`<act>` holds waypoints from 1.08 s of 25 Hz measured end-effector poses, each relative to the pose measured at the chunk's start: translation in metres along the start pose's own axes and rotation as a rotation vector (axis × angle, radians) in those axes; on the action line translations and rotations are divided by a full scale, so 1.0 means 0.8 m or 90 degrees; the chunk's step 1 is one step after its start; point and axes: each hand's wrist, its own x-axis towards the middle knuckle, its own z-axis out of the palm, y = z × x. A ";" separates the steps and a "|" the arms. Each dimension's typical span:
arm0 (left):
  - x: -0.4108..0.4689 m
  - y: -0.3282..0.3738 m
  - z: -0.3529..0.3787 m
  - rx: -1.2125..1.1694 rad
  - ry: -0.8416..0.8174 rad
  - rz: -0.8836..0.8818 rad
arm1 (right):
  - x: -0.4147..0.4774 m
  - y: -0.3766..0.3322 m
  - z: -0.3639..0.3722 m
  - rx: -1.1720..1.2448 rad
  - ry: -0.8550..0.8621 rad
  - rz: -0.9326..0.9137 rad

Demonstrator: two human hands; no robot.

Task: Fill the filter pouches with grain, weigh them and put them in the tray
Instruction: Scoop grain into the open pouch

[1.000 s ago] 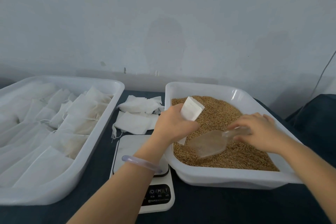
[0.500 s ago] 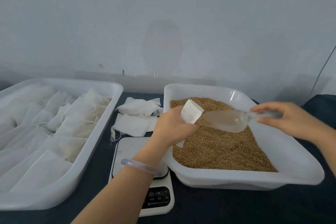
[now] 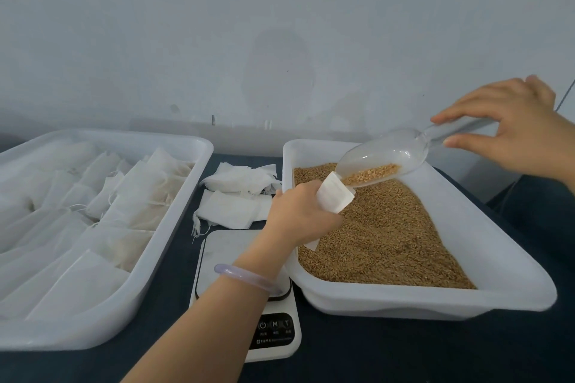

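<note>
My left hand [image 3: 300,214] grips a white filter pouch [image 3: 335,200], mouth tilted up, over the left side of the grain tray [image 3: 435,305]. My right hand [image 3: 510,130] pinches the handle of a clear plastic scoop [image 3: 382,158] raised above the tray. The scoop slopes down to the left, its lip at the pouch mouth, with a small heap of brown grain [image 3: 371,176] sliding toward it. Brown grain [image 3: 382,236] fills the tray below.
A large white tray [image 3: 155,258] on the left holds several filled pouches [image 3: 124,196]. Empty pouches [image 3: 236,196] lie in a pile between the trays. A white digital scale [image 3: 236,258] stands in front of them, partly under my left forearm. A wall rises behind.
My right hand lifted the scoop out of the grain, swung it up and right, then tipped its lip to the pouch mouth. My left hand kept the pouch nearly still.
</note>
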 end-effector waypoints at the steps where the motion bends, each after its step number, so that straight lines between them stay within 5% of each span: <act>1: 0.000 0.000 0.000 0.004 0.002 0.002 | 0.002 -0.003 -0.002 -0.009 0.011 -0.014; 10: 0.001 -0.002 0.001 0.007 0.015 0.007 | 0.008 -0.003 -0.005 -0.083 0.055 -0.076; 13: 0.001 -0.003 0.002 -0.003 0.022 0.004 | 0.007 0.011 0.003 -0.048 0.052 -0.013; 16: 0.001 -0.005 0.003 -0.038 0.053 -0.015 | -0.009 0.017 0.038 -0.100 -0.065 0.123; 20: 0.002 -0.004 0.004 -0.045 0.061 -0.019 | -0.053 -0.018 0.115 0.009 -0.268 0.102; 27: 0.002 -0.006 0.003 -0.051 0.064 -0.024 | -0.056 -0.020 0.129 0.147 -0.299 0.114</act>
